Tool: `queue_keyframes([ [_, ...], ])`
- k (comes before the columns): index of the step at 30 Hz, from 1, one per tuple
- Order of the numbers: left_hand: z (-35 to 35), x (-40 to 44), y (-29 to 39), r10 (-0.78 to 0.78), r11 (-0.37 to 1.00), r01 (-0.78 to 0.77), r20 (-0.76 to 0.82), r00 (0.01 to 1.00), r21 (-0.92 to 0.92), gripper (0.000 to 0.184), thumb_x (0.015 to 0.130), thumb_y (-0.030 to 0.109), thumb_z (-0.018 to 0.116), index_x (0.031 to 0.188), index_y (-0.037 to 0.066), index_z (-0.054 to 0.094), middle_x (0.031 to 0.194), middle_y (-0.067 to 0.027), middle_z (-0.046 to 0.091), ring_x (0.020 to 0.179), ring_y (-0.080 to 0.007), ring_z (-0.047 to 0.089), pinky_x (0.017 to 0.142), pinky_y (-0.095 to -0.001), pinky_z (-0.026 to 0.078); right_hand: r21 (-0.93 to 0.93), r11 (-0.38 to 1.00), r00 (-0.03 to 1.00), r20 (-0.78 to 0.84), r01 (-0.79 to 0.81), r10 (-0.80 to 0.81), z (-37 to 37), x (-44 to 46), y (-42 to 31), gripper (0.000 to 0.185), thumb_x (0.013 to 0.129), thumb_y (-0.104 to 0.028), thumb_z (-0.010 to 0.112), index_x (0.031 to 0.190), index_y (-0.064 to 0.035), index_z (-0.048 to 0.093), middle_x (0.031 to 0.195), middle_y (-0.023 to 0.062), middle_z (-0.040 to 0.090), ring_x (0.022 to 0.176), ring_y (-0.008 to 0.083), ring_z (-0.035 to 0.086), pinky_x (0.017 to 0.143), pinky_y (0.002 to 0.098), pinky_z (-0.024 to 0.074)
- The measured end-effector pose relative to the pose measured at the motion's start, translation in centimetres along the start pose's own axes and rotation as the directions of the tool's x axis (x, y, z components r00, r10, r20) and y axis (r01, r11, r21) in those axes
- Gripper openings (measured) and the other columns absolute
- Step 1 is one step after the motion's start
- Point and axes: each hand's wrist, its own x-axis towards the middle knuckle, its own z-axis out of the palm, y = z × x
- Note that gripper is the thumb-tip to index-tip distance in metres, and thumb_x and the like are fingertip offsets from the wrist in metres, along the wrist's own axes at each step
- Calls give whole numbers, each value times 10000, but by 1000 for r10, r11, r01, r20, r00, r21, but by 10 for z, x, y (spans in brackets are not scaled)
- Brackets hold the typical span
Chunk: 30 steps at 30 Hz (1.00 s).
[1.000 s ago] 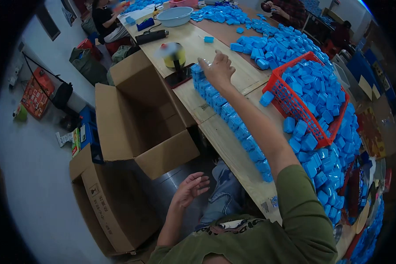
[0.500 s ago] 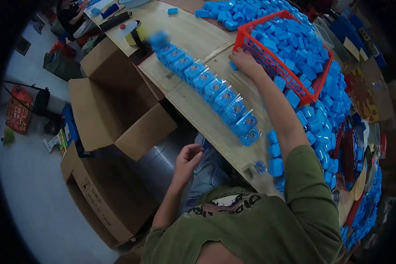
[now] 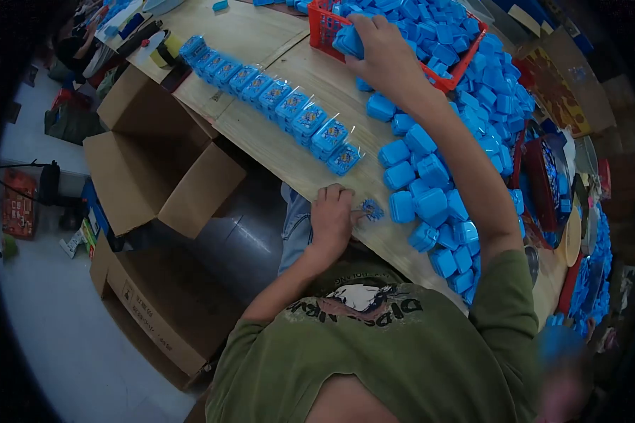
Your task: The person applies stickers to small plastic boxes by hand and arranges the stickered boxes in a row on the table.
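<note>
My right hand (image 3: 388, 53) grips a blue plastic box (image 3: 348, 42) beside the near wall of a red basket (image 3: 322, 28) heaped with similar boxes. At the table's front edge rests my left hand (image 3: 331, 215), its fingers bent and pressed together. One fingertip reaches a small pile of blue printed pieces (image 3: 371, 209); whether it has picked one up is hidden. A slanting row of blue boxes (image 3: 257, 90), with printed pictures and clear upright flaps, runs across the table.
Loose blue boxes (image 3: 420, 158) lie heaped along the right of the table (image 3: 261, 151). Open cardboard cartons (image 3: 130, 187) stand on the floor at left. A tape roll (image 3: 166, 49) sits at the table's far end. Another person (image 3: 77, 49) is at far left; a blurred blue-and-pink shape (image 3: 561, 359) shows lower right.
My right hand has lifted a blue box from the table next to the basket. My left hand has moved from above my lap onto the table edge, beside the printed pieces. The view has shifted.
</note>
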Motion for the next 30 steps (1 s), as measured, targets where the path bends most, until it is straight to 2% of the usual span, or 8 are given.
queue_keyframes([
  [2,-6,-4,-3,-30,999,30,-22,999,27,474,592,192,749,993,65,530,998,-93,487,923,-291,468,719,-385,398,116,984,982,144,-137,120,-40,-23,-19,548,720,-121,658,1212,-63,423,1050,183,497,997,339,501,820,409,447],
  [10,-23,-14,-14,-212,975,217,-101,972,41,513,630,142,747,1048,24,474,1015,-145,455,968,-321,437,790,-402,399,359,908,912,408,-214,53,-92,-143,-71,556,685,-76,645,1180,-12,401,1066,188,455,1030,365,445,856,387,405],
  [13,-26,-17,-22,-195,979,201,-188,963,17,525,655,118,736,1075,2,443,1019,-170,434,943,-336,444,799,-405,403,296,923,846,531,-246,55,-63,-181,-79,498,667,-55,635,1114,0,423,1023,177,458,993,351,451,830,404,406],
  [19,-29,-24,-40,-412,870,368,-75,908,-329,499,703,72,715,1105,-17,432,978,-153,475,844,-229,523,686,-317,459,55,997,786,619,-52,7,-27,-211,-91,432,609,-55,648,997,-31,460,947,146,469,936,295,472,761,361,390],
  [21,-37,-28,-44,-536,603,533,193,822,-593,495,722,20,682,1145,-19,428,889,-89,538,735,-116,521,647,-253,452,-12,1000,776,630,6,3,-25,-211,-89,441,639,-108,655,1030,-24,467,941,141,482,942,279,475,762,335,371],
  [25,-55,-38,-43,-508,406,384,144,849,-829,413,779,5,622,1150,7,441,844,-39,578,704,-77,536,608,-205,446,16,1000,859,512,7,-14,-43,-200,-98,469,685,-166,664,1088,-19,475,960,137,493,961,279,464,795,346,358],
  [28,-68,-35,-21,-517,281,212,39,855,-936,393,810,13,604,1162,18,431,853,-41,576,732,-83,538,635,-209,449,263,948,928,366,-182,77,-47,-191,-111,497,740,-197,680,1157,-25,471,1010,126,521,942,224,501,757,319,387],
  [30,-76,-30,-7,-498,284,161,-2,867,-945,391,812,11,601,1163,14,427,859,-43,576,740,-85,541,643,-210,451,657,269,709,634,-705,309,-42,-186,-119,362,801,-195,652,1098,-23,539,926,83,585,825,134,550,640,255,408],
])
